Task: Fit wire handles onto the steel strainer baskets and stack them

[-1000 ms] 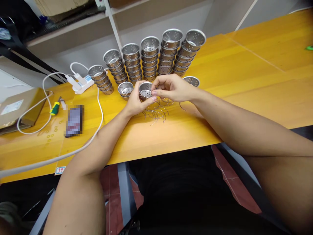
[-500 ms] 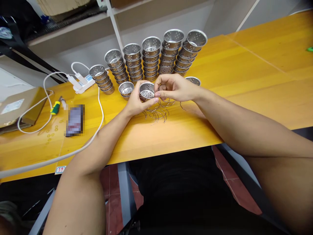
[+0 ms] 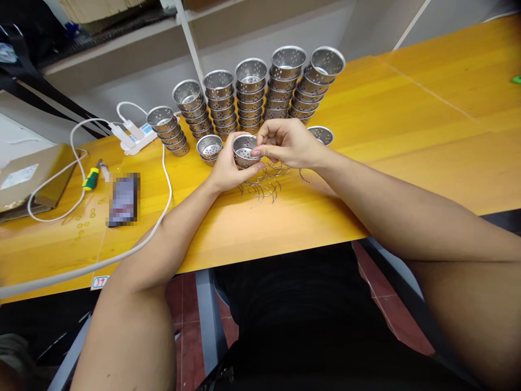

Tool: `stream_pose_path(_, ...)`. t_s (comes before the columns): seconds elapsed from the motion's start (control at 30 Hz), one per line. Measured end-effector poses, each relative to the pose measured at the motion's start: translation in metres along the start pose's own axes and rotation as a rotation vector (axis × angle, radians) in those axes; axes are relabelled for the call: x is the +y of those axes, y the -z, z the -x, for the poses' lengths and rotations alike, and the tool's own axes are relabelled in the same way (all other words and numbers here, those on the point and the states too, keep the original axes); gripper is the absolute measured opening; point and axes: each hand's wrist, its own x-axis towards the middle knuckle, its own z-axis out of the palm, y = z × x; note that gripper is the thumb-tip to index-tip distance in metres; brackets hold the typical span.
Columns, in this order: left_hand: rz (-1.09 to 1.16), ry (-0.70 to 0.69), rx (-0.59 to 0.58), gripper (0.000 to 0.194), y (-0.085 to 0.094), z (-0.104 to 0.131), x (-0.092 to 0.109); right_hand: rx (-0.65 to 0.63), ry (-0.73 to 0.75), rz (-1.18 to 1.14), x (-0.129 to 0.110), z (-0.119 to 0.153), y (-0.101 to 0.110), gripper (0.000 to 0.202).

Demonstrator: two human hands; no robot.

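My left hand [image 3: 228,169] is wrapped round a small perforated metal cup [image 3: 245,156], its open mouth facing up and towards me. At the right side of that cup, my right hand [image 3: 287,142] is closed in a pinch at the rim. Whatever sits between its fingertips is too small or too hidden to tell. Thin curved wire pieces [image 3: 260,191] lie loose on the table below both hands. Another perforated cup [image 3: 209,145] stands just left of my left hand, and one more [image 3: 321,134] is partly hidden behind my right hand.
Tall stacks of perforated cups [image 3: 251,81] line the back of the yellow table [image 3: 228,233]. To the left are a power strip [image 3: 138,140], a white cable [image 3: 169,179], a blurred phone [image 3: 123,200], a green-and-yellow screwdriver [image 3: 91,178] and a cardboard box [image 3: 44,182].
My right hand has moved slightly left and up, its fingertips now further over the cup's rim. My left hand keeps its hold on the cup, almost unmoved.
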Motion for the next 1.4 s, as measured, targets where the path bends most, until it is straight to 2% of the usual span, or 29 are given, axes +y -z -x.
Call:
stream_pose_path(0.33,-0.006,0.029,-0.019,0.106,0.001,0.002,0.001,-0.01,0.042,0.064,0.0,0.0,0.0,0.083)
stream_pose_path(0.47,0.01,0.015,-0.008,0.108,0.001,0.003,-0.008,0.09,0.076,0.137,-0.003,0.005,0.002,0.082)
stream_pose_path(0.57,0.015,-0.001,0.025,0.105,0.002,0.002,-0.016,0.148,0.069,0.259,-0.008,0.01,0.008,0.067)
stream_pose_path(0.7,-0.025,0.017,0.028,0.108,0.003,0.002,-0.024,0.116,0.127,0.394,-0.011,0.012,0.014,0.039)
stream_pose_path(0.87,0.009,-0.038,0.032,0.107,0.003,0.003,-0.028,0.083,0.18,0.502,-0.004,0.011,0.016,0.025)
stream_pose_path(1.03,0.014,-0.031,0.041,0.101,0.002,0.002,-0.02,-0.014,0.29,0.569,0.013,0.013,0.019,0.037)
stream_pose_path(1.27,0.015,-0.047,0.03,0.101,0.003,-0.001,-0.008,-0.125,0.235,0.531,0.021,0.014,0.016,0.055)
stream_pose_path(1.4,0.014,-0.051,0.02,0.103,0.003,0.0,-0.007,-0.126,0.224,0.541,0.018,0.016,0.012,0.059)
